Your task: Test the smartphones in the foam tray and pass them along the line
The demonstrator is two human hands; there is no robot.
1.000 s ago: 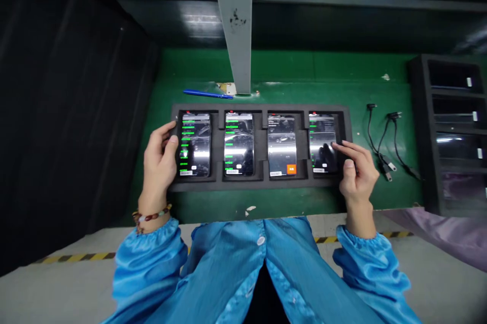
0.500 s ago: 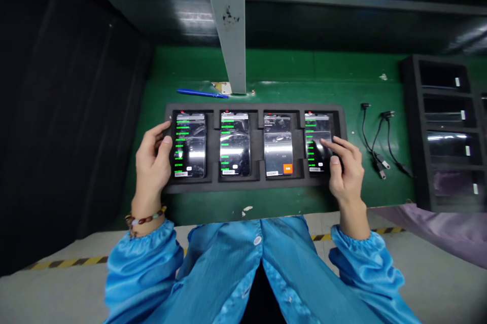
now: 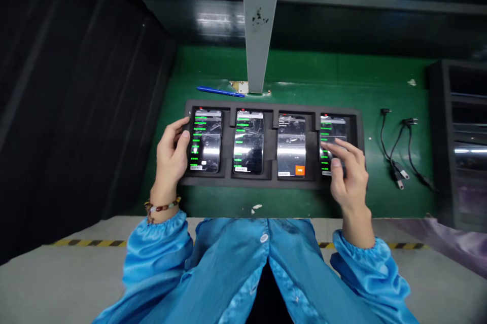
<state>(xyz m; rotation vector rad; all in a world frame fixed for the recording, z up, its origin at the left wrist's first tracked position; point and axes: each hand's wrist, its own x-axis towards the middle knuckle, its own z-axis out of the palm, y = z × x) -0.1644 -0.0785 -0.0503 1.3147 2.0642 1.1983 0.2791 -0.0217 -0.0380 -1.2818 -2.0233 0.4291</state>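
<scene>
A dark foam tray (image 3: 226,182) lies on the green table, with several smartphones in its compartments. At its left end, my left hand (image 3: 173,151) touches the rim, thumb and index finger apart, beside the leftmost phone (image 3: 207,144). My right hand (image 3: 349,169) is over the rightmost phone (image 3: 335,126); its outstretched fingertips are at the left part of that screen, though contact is hard to tell. Green text lines also show on the phone second from left (image 3: 249,144). An orange box is lit low on the phone second from right (image 3: 291,141).
A blue pen (image 3: 220,92) lies behind the tray, near a grey metal post (image 3: 261,35). Short black cables (image 3: 393,151) lie to the right. Farther right stands another dark compartmented tray (image 3: 437,136). Dark cloth (image 3: 95,85) hangs at the left.
The camera view has shifted, so the scene sits farther right. My right fingertips have moved left across the rightmost phone's screen. My left hand stays at the tray's left end.
</scene>
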